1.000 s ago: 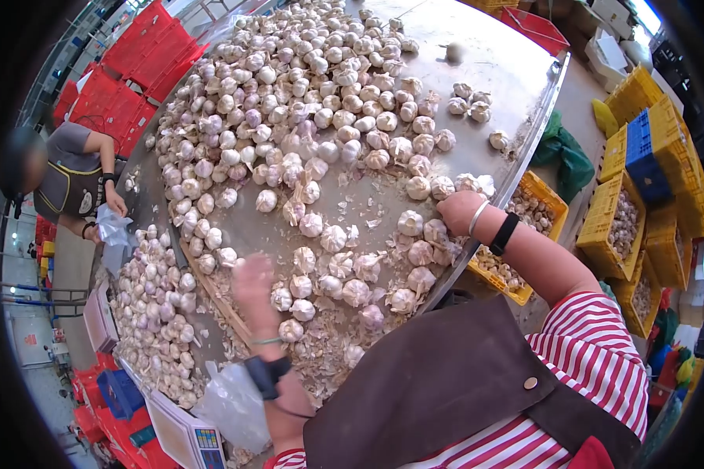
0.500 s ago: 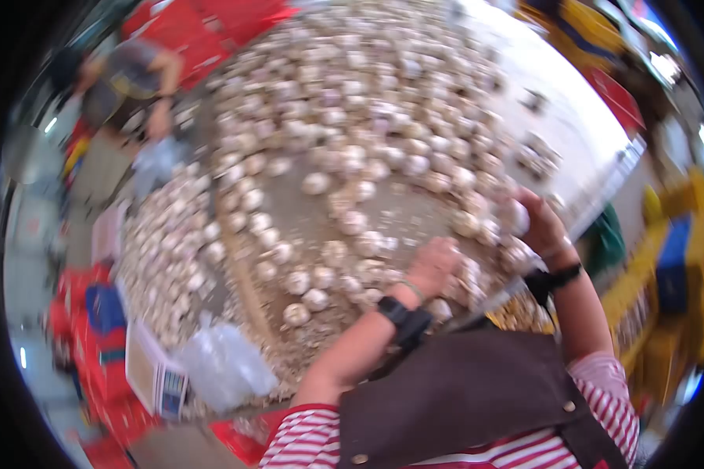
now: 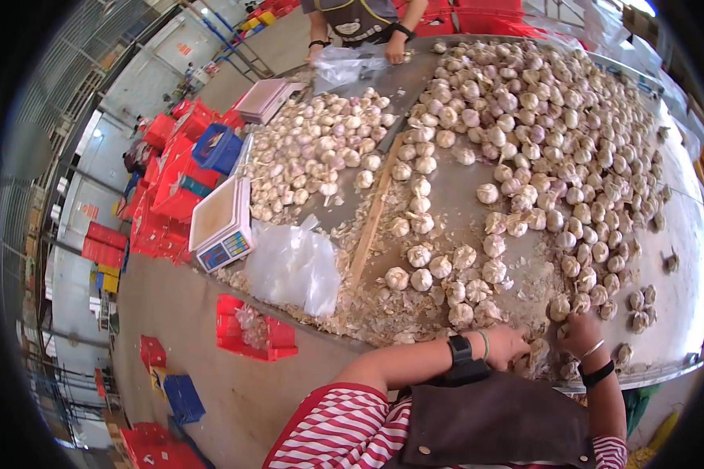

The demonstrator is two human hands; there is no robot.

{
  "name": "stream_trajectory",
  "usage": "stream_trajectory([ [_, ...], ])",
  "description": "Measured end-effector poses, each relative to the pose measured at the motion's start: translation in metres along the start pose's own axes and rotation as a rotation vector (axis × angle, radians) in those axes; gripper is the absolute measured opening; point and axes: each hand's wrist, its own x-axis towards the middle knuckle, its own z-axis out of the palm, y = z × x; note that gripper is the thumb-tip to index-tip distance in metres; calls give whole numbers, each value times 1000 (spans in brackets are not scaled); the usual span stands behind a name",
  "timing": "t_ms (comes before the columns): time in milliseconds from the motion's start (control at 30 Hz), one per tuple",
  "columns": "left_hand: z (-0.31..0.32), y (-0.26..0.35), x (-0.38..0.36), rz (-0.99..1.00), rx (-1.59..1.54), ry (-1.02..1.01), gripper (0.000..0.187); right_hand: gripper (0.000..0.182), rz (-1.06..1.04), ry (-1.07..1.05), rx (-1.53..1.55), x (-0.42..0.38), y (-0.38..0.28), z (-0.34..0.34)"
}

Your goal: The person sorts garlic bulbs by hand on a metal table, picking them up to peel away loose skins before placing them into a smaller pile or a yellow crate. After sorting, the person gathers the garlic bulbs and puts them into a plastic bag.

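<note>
Garlic bulbs [image 3: 555, 141] lie in a large heap over the metal table [image 3: 461, 187], with smaller groups nearer my body. At the table's front edge my left hand [image 3: 504, 345] is closed, its fingers curled against a garlic bulb [image 3: 535, 356] with papery skin. Close to its right, my right hand [image 3: 582, 336] has its fingers drawn together and pointing down; what they hold, if anything, is hidden. Single bulbs [image 3: 560, 307] rest just beyond the right hand. Loose garlic skins [image 3: 399, 313] litter the surface to the left of my hands.
A wooden strip [image 3: 371, 223] divides the table. Left of it are a second garlic pile [image 3: 313, 148], plastic bags [image 3: 293, 266] and a weighing scale [image 3: 223, 223]. Across the table stands a co-worker [image 3: 356, 19]. Red crates [image 3: 254, 328] sit on the floor at left.
The view has swung toward the left side of the room. My hands have come closer together at the table's front edge; the bulb formerly raised in my right hand no longer shows.
</note>
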Motion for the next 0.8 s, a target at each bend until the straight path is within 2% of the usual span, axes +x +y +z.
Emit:
stream_trajectory([
  [33, 2, 4, 1, 20, 24, -57, 43, 29, -20, 22, 22, 2, 6, 8],
  [133, 8, 5, 4, 34, 125, -16, 43, 37, -37, 22, 42, 3, 6, -1],
  [233, 15, -4, 7, 35, 55, 21, 44, 45, -23, -26, 142, -3, 6, -17],
  [300, 20, -18, 7, 22, -25, 79, 43, 43, 31, 158, 418, -13, 3, -22],
  [333, 22, -24, 7, 11, -106, 126, 42, 43, 35, 163, 413, -17, -1, -29],
  [367, 24, -31, 8, 23, -102, 124, 42, 42, 28, 160, 590, -21, -7, -37],
  [433, 15, -35, 4, 99, -445, 151, 39, 45, -2, 150, 913, -33, -26, -53],
  [467, 11, -35, 1, 115, -440, 147, 39, 49, 2, 161, 1134, -40, -43, -65],
  [533, 0, -29, -14, 46, -1346, -109, 40, 54, -79, 183, 1332, -48, -67, -74],
  [567, -4, -25, -27, 67, -1524, -192, 50, 58, -117, 203, 1337, -50, -74, -75],
  [600, -10, -14, -41, 74, -1520, -197, 50, 58, -115, 209, 1332, -52, -91, -80],
  [667, -21, 7, -65, 203, -1996, -302, 64, 61, -126, 198, 1416, -54, -126, -90],
  [700, -14, 3, -72, 217, -2096, -378, 76, 60, -165, 175, 1333, -47, -134, -80],
  [733, -9, 0, -78, 220, -2092, -375, 76, 58, -227, 198, 1138, -45, -143, -77],
  [800, -7, -5, -94, 63, -2187, -237, 83, 58, -497, 90, 759, -32, -169, -87],
])
